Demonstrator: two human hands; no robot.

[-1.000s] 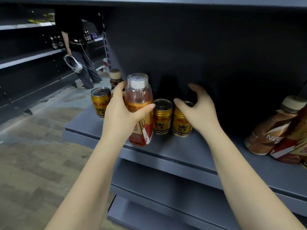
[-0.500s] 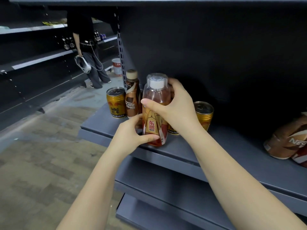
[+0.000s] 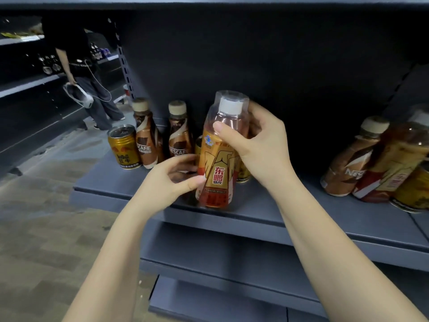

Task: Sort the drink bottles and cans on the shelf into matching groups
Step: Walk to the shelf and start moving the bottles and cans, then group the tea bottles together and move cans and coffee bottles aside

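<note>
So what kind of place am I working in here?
Probably a shop aisle or a mock store: tiered metal shelves stocked with Nescafe bottles and cans, and a second shelving run across the aisle where another person stands.

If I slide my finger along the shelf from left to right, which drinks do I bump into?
Gold can → coffee bottle → second coffee bottle → orange bottle, gripped by the right hand → a mixed cluster at far right, starting with a third coffee bottle.
</note>
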